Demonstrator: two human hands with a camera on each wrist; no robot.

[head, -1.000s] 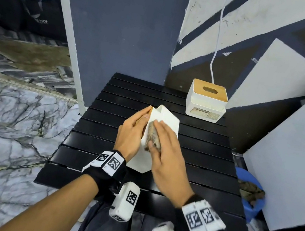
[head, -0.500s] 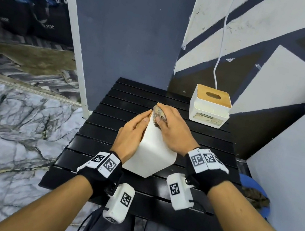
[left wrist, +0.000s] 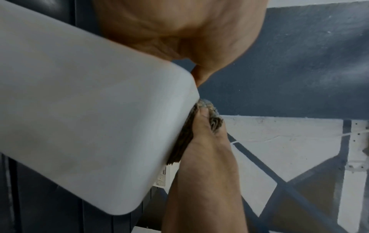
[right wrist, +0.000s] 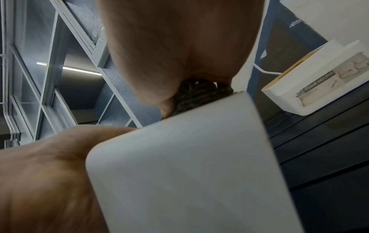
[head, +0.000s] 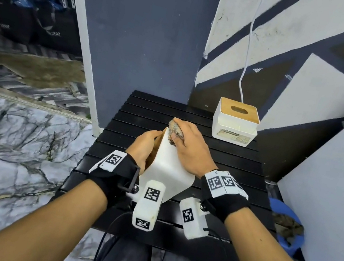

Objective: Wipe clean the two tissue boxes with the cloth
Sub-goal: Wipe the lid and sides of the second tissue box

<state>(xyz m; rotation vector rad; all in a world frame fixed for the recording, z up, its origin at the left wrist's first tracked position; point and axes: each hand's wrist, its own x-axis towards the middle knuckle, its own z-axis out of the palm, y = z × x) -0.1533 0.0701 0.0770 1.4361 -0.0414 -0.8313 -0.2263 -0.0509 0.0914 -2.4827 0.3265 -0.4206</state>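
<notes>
A white tissue box stands tilted on the black slatted table, its wooden lid side turned to the left. My left hand holds the box by that left side. My right hand grips a brown-grey cloth and presses it against the box's far upper edge. In the left wrist view the cloth sits between the box and the right hand's fingers. A second white tissue box with a wooden lid stands at the table's far right.
A white cable hangs down the painted wall behind the far box. A blue bin with a dark rag sits on the floor to the right. A grey panel leans at the right. Marble floor lies to the left.
My right hand has moved the cloth from the box's near face up to its far top edge. The box has been tilted and turned. The left hand stays on its left side.
</notes>
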